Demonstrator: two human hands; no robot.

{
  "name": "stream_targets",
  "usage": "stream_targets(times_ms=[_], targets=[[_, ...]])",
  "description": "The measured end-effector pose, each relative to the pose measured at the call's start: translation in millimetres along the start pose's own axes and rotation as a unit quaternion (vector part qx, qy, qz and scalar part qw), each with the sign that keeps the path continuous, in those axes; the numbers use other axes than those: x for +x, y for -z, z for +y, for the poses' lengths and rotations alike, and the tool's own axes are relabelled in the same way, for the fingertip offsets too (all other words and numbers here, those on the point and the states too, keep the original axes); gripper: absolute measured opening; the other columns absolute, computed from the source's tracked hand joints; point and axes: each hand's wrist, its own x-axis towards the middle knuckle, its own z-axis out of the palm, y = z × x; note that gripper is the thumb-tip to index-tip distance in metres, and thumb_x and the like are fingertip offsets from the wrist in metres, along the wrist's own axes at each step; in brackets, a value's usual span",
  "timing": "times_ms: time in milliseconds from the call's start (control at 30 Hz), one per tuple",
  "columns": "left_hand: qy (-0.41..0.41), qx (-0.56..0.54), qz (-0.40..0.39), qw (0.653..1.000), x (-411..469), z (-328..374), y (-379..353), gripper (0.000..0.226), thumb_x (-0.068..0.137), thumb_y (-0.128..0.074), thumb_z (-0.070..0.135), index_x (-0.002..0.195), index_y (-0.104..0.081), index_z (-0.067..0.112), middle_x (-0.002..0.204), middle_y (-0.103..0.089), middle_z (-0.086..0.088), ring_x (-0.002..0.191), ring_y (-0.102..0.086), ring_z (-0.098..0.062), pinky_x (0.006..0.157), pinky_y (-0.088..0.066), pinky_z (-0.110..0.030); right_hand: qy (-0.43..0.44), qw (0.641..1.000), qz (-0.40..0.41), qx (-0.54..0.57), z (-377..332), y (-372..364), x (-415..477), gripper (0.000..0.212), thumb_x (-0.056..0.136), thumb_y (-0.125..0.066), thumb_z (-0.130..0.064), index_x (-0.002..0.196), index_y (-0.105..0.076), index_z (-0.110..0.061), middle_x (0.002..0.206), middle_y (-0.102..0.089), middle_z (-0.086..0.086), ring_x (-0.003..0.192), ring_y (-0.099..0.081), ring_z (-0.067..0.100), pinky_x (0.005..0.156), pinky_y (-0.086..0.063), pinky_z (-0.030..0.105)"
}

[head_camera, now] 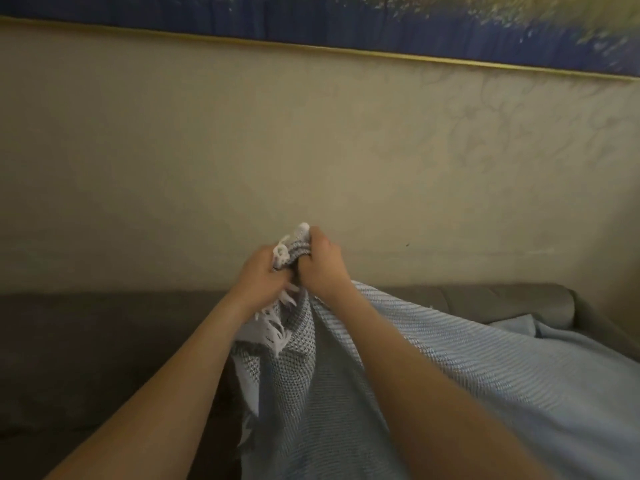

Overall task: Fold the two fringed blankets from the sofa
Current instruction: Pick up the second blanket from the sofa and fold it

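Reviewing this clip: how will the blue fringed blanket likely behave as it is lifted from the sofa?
Probably floppy: the blanket hangs in loose folds below the left hand and right hand. Its open weave suggests light weight and easy grip. The rest, draped on the sofa, will likely drag behind.

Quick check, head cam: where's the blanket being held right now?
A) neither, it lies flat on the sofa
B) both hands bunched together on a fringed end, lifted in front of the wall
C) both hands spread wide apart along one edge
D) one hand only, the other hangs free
B: the left hand and right hand grip the fringed end of the blanket side by side, raised above the sofa.
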Motion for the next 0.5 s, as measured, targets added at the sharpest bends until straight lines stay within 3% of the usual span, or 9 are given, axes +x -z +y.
stream_targets(times_ms=[67,133,200,300,400,500], targets=[[-0.002,-0.021,0.072,0.997,1.8,-5.1,22.2,0.03,0.088,-0.053,0.012,0.101,-0.076,0.026,0.086,-0.079,-0.001,0.08,-0.077,-0.024,0.077,-0.063,-0.058,0.025,0.998,0.02,0.056,-29.2,-13.4,6.4,0.015,0.09,-0.053,0.003,0.097,-0.048,-0.009,0.081,-0.057,0.002,0.069,-0.053,0.02,0.052,-0.038,0.03],[-0.018,-0.051,0.137,0.989,3.8,-4.9,39.1,0.033,0.088,-0.049,0.016,0.104,-0.077,0.025,0.088,-0.079,-0.001,0.082,-0.076,-0.024,0.076,-0.063,-0.059,0.061,0.992,0.04,0.106,-56.4,-26.2,13.3,0.014,0.087,-0.058,0.0,0.095,-0.05,-0.008,0.08,-0.058,0.004,0.066,-0.054,0.018,0.052,-0.041,0.031],[-0.044,-0.087,0.191,0.977,3.7,6.1,56.7,0.032,0.093,-0.051,0.016,0.108,-0.077,0.024,0.097,-0.08,0.0,0.093,-0.077,-0.02,0.081,-0.064,-0.05,0.09,0.985,0.057,0.135,-82.3,-40.9,20.0,0.015,0.085,-0.063,-0.005,0.095,-0.052,-0.009,0.089,-0.057,0.007,0.073,-0.055,0.019,0.062,-0.047,0.031],[-0.045,-0.126,0.218,0.967,9.2,15.9,79.1,0.034,0.096,-0.05,0.001,0.103,-0.076,0.021,0.096,-0.079,-0.002,0.089,-0.076,-0.011,0.077,-0.064,-0.034,0.099,0.983,0.111,0.104,-98.6,-52.4,25.7,0.013,0.088,-0.064,-0.012,0.096,-0.054,-0.014,0.102,-0.049,0.002,0.077,-0.049,0.005,0.067,-0.04,0.013],[-0.009,-0.152,0.218,0.964,15.5,11.6,92.8,0.029,0.089,-0.046,0.0,0.099,-0.072,0.009,0.096,-0.072,-0.027,0.079,-0.07,-0.031,0.069,-0.059,-0.046,0.091,0.984,0.141,0.058,-80.7,-56.2,26.2,0.012,0.089,-0.06,-0.014,0.095,-0.05,-0.014,0.099,-0.055,0.004,0.076,-0.054,0.02,0.066,-0.043,0.034],[0.045,-0.09,0.17,0.98,11.9,-1.5,85.6,0.027,0.091,-0.046,0.004,0.1,-0.071,0.008,0.097,-0.07,-0.031,0.073,-0.063,-0.027,0.066,-0.053,-0.045,0.055,0.993,0.088,0.057,-54.9,-62.7,18.4,0.013,0.084,-0.059,-0.015,0.096,-0.052,-0.016,0.084,-0.065,0.0,0.076,-0.063,0.026,0.065,-0.051,0.043]])
